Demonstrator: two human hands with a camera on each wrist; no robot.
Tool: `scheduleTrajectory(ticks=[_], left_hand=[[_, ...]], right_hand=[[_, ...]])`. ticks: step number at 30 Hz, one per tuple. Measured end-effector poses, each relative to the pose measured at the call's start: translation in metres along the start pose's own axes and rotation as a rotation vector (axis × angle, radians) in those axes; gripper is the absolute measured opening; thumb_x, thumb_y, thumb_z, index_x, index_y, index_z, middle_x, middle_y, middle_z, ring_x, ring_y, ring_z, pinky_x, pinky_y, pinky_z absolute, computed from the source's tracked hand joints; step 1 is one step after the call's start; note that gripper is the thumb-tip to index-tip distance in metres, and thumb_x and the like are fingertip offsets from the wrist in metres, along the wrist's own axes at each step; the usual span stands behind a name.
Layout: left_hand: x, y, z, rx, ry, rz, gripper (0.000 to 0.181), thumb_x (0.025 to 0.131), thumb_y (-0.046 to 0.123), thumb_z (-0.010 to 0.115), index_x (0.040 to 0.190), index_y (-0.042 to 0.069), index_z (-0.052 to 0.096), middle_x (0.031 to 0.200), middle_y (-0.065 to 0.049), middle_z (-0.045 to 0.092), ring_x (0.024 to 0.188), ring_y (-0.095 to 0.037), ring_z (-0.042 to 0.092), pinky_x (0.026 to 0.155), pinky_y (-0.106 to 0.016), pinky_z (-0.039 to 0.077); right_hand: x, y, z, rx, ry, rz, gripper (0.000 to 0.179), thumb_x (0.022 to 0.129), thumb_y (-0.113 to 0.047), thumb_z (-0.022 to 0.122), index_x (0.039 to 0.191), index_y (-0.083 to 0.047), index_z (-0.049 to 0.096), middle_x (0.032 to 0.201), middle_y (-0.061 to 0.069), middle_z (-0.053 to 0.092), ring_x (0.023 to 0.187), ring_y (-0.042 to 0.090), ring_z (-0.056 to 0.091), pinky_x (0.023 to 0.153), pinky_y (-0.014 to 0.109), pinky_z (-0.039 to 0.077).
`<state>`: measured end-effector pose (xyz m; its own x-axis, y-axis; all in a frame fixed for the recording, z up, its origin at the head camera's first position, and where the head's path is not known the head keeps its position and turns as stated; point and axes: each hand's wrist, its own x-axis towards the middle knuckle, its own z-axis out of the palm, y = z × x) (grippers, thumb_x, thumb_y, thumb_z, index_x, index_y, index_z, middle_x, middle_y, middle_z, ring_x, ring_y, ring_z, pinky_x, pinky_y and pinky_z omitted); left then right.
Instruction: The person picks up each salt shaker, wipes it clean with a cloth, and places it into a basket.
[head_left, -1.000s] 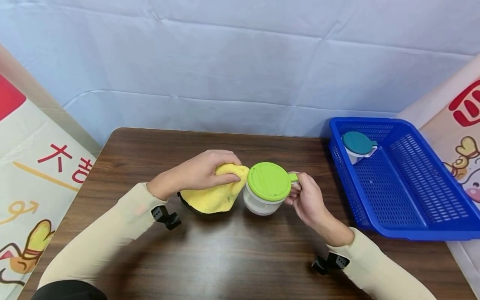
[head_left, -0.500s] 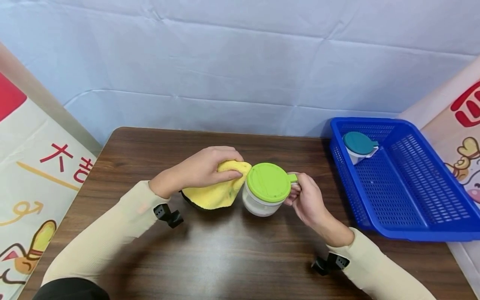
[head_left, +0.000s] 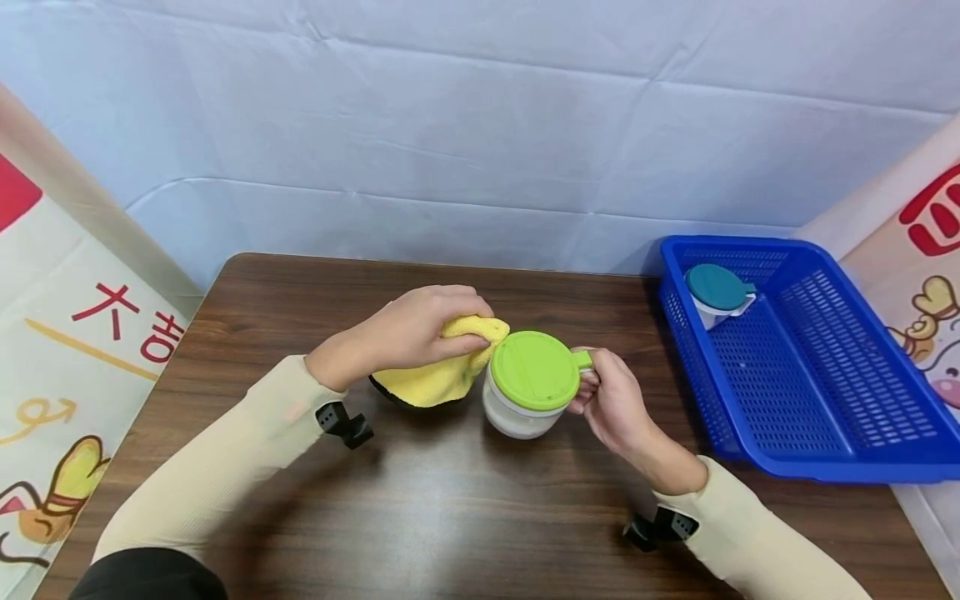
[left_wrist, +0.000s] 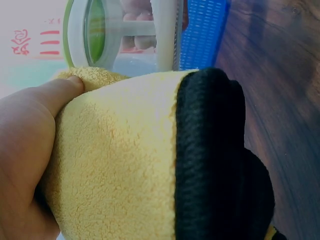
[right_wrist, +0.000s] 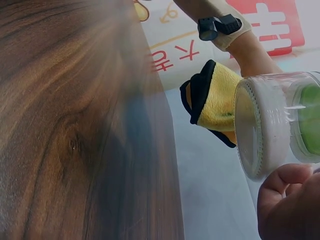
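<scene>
A clear jar with a bright green lid and a side handle is held up by my right hand, whose fingers grip the handle. The right wrist view shows the jar's base raised over the table, with some white contents at the bottom. My left hand pinches a yellow cloth with black edging between thumb and fingers. The bunched tip of the cloth is right at the jar's left side, by the lid's rim. In the left wrist view the cloth hangs in folds and covers the jar's near part.
A blue plastic basket stands at the right of the brown wooden table. Inside its back left corner sits a second jar with a teal lid. A pale blue sheet hangs behind the table.
My left hand has moved slightly up and right with the cloth, towards the back of the jar. The jar has shifted a little down and left in my right hand.
</scene>
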<state>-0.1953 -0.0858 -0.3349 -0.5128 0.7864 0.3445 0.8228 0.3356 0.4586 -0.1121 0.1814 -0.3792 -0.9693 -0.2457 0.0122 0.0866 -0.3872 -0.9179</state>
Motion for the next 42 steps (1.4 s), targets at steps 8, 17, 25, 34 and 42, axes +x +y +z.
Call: scheduleTrajectory(ticks=[8,17,25,34,42], left_hand=[[0.003,-0.001,0.000,-0.005,0.011,0.016,0.012,0.097,0.021,0.071,0.108,0.016,0.071,0.099,0.006,0.063,0.085,-0.009,0.056,0.080,-0.030,0.049],[0.006,0.000,0.001,-0.024,0.012,0.033,0.013,0.097,0.020,0.071,0.110,0.016,0.072,0.100,0.006,0.064,0.086,-0.008,0.056,0.080,-0.030,0.049],[0.008,0.000,0.001,-0.052,0.002,0.050,0.013,0.097,0.020,0.072,0.110,0.016,0.073,0.100,0.007,0.064,0.087,-0.007,0.056,0.080,-0.029,0.049],[0.010,0.001,0.003,-0.078,0.015,0.060,0.015,0.096,0.020,0.073,0.111,0.016,0.073,0.100,0.007,0.064,0.088,-0.007,0.056,0.080,-0.028,0.049],[0.013,0.003,0.004,-0.096,0.016,0.078,0.016,0.096,0.019,0.074,0.111,0.015,0.073,0.100,0.006,0.063,0.088,-0.007,0.055,0.080,-0.028,0.048]], right_hand=[[-0.001,0.002,0.003,-0.006,-0.033,0.015,0.030,0.098,-0.005,0.024,0.069,-0.013,0.024,0.066,0.002,0.015,0.056,0.015,0.015,0.054,0.031,0.011],[-0.001,0.003,0.004,-0.001,-0.076,0.017,0.029,0.098,-0.005,0.023,0.070,-0.012,0.022,0.065,0.002,0.016,0.056,0.016,0.015,0.053,0.032,0.010],[-0.002,0.003,0.005,0.017,-0.075,0.063,0.029,0.097,-0.005,0.023,0.069,-0.014,0.022,0.065,-0.001,0.016,0.056,0.014,0.015,0.053,0.032,0.008],[-0.002,0.004,0.007,0.017,-0.115,0.059,0.030,0.096,-0.005,0.023,0.068,-0.013,0.023,0.064,0.000,0.016,0.055,0.013,0.015,0.052,0.032,0.008],[-0.002,0.005,0.009,0.001,-0.152,0.055,0.030,0.097,-0.005,0.022,0.068,-0.012,0.024,0.063,0.001,0.019,0.054,0.016,0.017,0.051,0.031,0.012]])
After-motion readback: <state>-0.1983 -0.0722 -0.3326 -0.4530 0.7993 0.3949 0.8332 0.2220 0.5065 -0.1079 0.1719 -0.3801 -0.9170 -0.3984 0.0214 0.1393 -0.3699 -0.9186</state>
